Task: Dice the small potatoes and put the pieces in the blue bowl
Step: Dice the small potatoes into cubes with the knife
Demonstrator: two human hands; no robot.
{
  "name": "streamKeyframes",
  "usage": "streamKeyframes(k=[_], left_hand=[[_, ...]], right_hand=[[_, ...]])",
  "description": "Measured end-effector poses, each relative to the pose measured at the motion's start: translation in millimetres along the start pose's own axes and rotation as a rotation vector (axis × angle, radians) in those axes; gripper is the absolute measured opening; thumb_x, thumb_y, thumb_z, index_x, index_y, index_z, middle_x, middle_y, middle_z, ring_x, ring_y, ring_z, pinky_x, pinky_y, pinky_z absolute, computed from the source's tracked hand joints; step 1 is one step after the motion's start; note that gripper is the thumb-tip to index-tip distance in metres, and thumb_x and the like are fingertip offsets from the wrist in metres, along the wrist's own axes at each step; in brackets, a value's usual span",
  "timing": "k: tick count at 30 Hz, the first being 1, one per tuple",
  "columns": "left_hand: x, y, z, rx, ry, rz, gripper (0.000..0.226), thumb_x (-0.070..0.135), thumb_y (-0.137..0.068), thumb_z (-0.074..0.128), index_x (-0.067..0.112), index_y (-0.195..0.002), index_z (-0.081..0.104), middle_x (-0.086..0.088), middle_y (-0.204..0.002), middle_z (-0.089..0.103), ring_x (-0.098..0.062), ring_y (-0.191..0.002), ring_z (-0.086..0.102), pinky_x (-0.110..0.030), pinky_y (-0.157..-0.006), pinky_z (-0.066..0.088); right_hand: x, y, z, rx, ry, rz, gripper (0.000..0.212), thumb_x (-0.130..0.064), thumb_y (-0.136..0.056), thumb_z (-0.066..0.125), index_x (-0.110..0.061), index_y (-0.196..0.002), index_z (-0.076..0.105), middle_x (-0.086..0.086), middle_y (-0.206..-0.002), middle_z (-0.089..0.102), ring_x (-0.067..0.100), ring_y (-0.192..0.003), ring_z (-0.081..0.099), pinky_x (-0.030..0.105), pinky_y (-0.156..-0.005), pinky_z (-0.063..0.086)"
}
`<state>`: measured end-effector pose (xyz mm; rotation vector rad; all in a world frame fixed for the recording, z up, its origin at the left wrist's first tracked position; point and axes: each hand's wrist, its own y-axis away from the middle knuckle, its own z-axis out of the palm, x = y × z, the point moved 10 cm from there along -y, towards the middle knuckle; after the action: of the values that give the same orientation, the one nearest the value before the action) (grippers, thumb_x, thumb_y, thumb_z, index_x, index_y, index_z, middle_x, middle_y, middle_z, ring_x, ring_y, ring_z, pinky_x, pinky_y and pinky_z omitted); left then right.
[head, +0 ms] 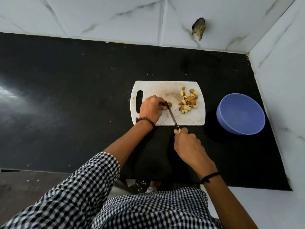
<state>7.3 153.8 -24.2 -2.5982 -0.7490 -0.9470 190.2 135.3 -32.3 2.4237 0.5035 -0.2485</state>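
Potato [169, 104], small, firm, likely slick where cut, lies mid cutting board [156, 87], pinched by the left hand [151, 108]; the right hand [189, 146] clasps the knife [172, 117] across it. Best pinched well clear of that edge.

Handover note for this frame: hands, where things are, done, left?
Left hand holds a small potato on the white cutting board.
Right hand grips the knife, blade at that potato.
Done: a pile of diced pieces on the board's right side.
Left: finish this potato, then move all pieces to the blue bowl, right of the board; no pieces visible in it.
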Motion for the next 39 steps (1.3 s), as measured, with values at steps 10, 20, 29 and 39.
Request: streamKeyframes(k=[10,20,29,39], left_hand=[[4,2,4,-0.022,-0.049,0.042,0.018,0.015,-0.084,0.07,0.017,-0.102,0.068,0.001,-0.095,0.063,-0.015,-0.083,0.065,-0.035,-0.068,0.057],[2,2,3,-0.059,-0.017,0.051,0.021,0.014,-0.086,0.069,0.013,-0.107,0.071,-0.002,-0.098,0.063,-0.017,-0.088,0.064,-0.033,-0.079,0.056],[-2,6,-3,-0.096,0.043,0.073,0.018,0.02,-0.079,0.076,0.016,-0.085,0.059,0.002,-0.089,0.061,-0.009,-0.077,0.061,-0.028,-0.073,0.056],[-12,6,-6,-0.097,0.017,0.061,0.017,0.021,-0.077,0.078,0.011,-0.09,0.073,-0.001,-0.093,0.06,-0.008,-0.075,0.055,-0.019,-0.071,0.05]], right_hand=[[13,9,-20,-0.099,-0.017,0.037,0.037,-0.042,-0.108,0.03,-0.013,-0.112,0.053,0.007,-0.099,0.059,0.018,-0.079,0.058,0.032,-0.063,0.043],[15,-2,-47,0.05,-0.227,-0.001,0.042,-0.051,-0.106,0.035,-0.016,-0.1,0.056,0.004,-0.085,0.057,0.015,-0.074,0.058,0.033,-0.065,0.047],[-18,-52,-62,0.352,-0.251,-0.157,0.038,-0.028,-0.095,0.068,-0.012,-0.124,0.049,0.001,-0.101,0.061,0.021,-0.096,0.064,0.033,-0.079,0.053],[-53,-87,-69,0.462,-0.149,-0.248,0.041,-0.027,-0.095,0.069,-0.012,-0.128,0.05,0.008,-0.118,0.065,0.024,-0.11,0.062,0.033,-0.083,0.052]])
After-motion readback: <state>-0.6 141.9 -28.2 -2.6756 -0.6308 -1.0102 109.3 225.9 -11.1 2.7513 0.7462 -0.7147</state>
